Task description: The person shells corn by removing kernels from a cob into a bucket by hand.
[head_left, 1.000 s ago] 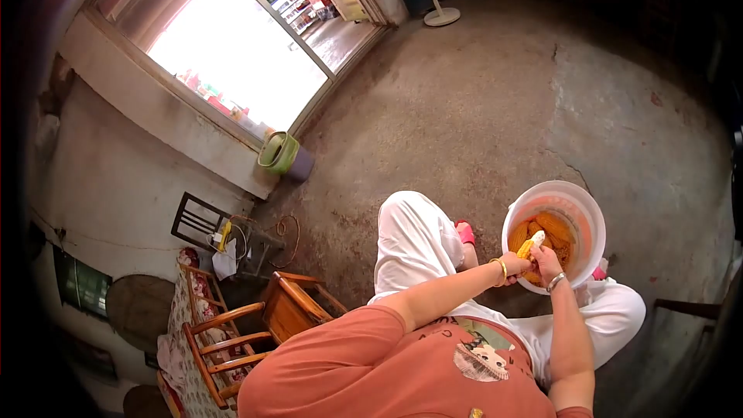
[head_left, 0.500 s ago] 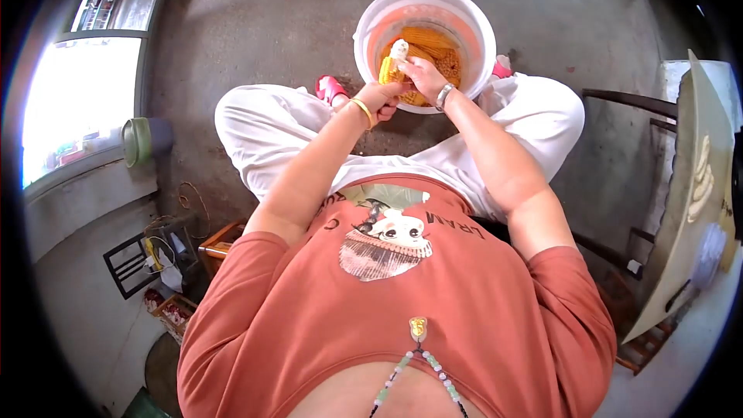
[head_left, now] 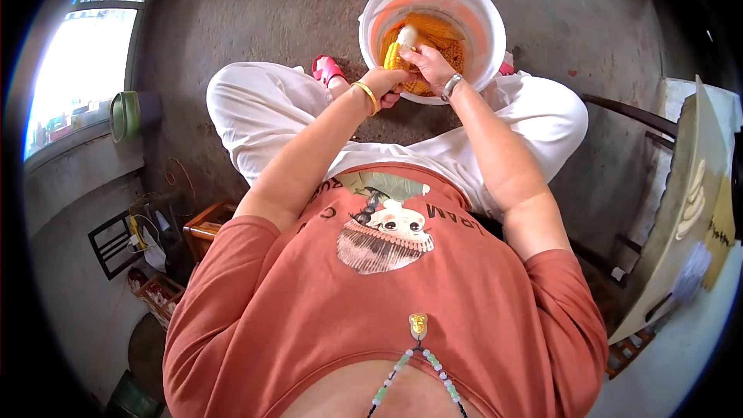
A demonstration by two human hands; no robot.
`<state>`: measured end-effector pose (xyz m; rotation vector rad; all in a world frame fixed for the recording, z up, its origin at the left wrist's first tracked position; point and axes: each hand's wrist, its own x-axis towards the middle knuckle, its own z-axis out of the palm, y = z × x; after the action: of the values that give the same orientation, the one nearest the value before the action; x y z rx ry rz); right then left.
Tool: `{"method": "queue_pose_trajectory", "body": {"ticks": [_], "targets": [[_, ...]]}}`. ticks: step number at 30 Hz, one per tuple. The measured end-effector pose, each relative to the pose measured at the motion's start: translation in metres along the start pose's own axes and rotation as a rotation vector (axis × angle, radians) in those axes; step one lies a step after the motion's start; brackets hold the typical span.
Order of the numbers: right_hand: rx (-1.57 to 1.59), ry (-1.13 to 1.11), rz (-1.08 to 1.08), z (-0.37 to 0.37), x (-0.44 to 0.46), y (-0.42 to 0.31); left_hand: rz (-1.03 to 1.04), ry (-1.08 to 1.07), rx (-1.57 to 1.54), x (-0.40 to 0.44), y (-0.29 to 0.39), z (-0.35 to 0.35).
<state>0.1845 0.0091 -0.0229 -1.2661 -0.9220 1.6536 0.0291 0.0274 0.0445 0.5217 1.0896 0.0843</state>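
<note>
Over the near side of a white bucket (head_left: pixel 495 31), my two hands are close together. My left hand (head_left: pixel 385 83), with a yellow bangle at the wrist, is closed round the lower part of a yellow ear of corn (head_left: pixel 392 56). My right hand (head_left: pixel 433 68), wearing a metal watch or bracelet, is closed on a pale, bare corncob (head_left: pixel 407 35) pressed beside the ear. The bare cob's tip is blurred, and the fingers hide where the two meet. Inside the bucket lie more ears of corn (head_left: pixel 433 27) and loose kernels (head_left: pixel 451 54).
My knees in white trousers (head_left: pixel 259 104) spread either side of the bucket. Pink sandals (head_left: pixel 329 70) rest on the concrete floor (head_left: pixel 271 8). A board (head_left: pixel 681 217) leans at the right; a green container (head_left: pixel 124 116) is by the window at left, with a wooden stool (head_left: pixel 209 224) below.
The view has shifted slightly, so the bucket appears higher and further right. Both hands keep their grips, and the bare cob's tip is now blurred.
</note>
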Motion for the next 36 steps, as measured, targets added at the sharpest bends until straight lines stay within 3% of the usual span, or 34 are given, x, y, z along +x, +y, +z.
{"method": "queue_pose_trajectory", "body": {"ticks": [3, 4, 11, 17, 23, 25, 28, 31, 36], "targets": [[-0.251, -0.053, -0.282, -0.023, 0.034, 0.063, 0.011, 0.027, 0.001, 0.001, -0.001, -0.001], [-0.244, -0.056, -0.284, -0.024, 0.036, 0.065, 0.008, 0.017, -0.003, 0.001, -0.001, -0.002], [0.286, -0.036, 0.045, 0.007, -0.014, -0.017, -0.016, -0.069, -0.03, -0.002, 0.002, -0.006], [0.38, 0.032, 0.173, 0.01, -0.019, -0.026, -0.008, -0.042, 0.0, 0.001, -0.001, -0.008], [0.184, 0.034, 0.057, 0.012, -0.015, -0.017, -0.012, -0.047, 0.006, 0.005, -0.002, -0.008], [-0.133, -0.033, -0.148, -0.012, 0.016, 0.033, -0.009, -0.038, 0.013, 0.004, -0.002, -0.006], [-0.313, -0.067, -0.299, -0.029, 0.036, 0.067, 0.002, -0.023, 0.024, 0.003, -0.001, -0.005], [-0.349, -0.088, -0.315, -0.033, 0.035, 0.069, 0.002, -0.043, 0.017, 0.005, -0.001, -0.006], [-0.191, -0.045, -0.156, -0.028, 0.025, 0.056, -0.013, -0.04, -0.01, 0.002, 0.0, -0.005]]}}
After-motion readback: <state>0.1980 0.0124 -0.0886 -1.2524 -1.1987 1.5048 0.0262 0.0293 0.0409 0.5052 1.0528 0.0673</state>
